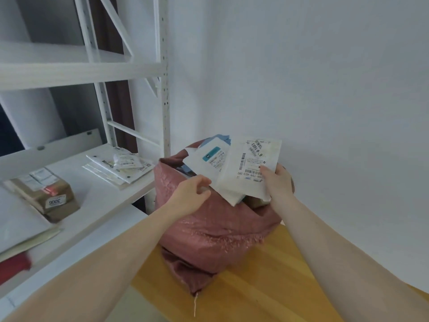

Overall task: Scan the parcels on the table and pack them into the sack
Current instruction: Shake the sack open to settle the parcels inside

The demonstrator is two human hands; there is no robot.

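Note:
A pink woven sack [216,231] stands on the wooden floor against the wall, stuffed with parcels that stick out of its mouth. My right hand [277,182] grips a white parcel [250,168] with a barcode label, held over the sack's opening. A second white parcel with a teal label [209,159] leans out of the sack just left of it. My left hand [193,192] rests at the sack's near rim with fingers curled, touching the lower edge of the parcels. Whether it holds anything is hidden.
A white shelf [97,198] at the left carries a stack of white mailers [118,167] and a brown cardboard box [46,196] marked 3006. A white metal rack upright [165,89] rises beside the sack. The white wall [325,89] is behind.

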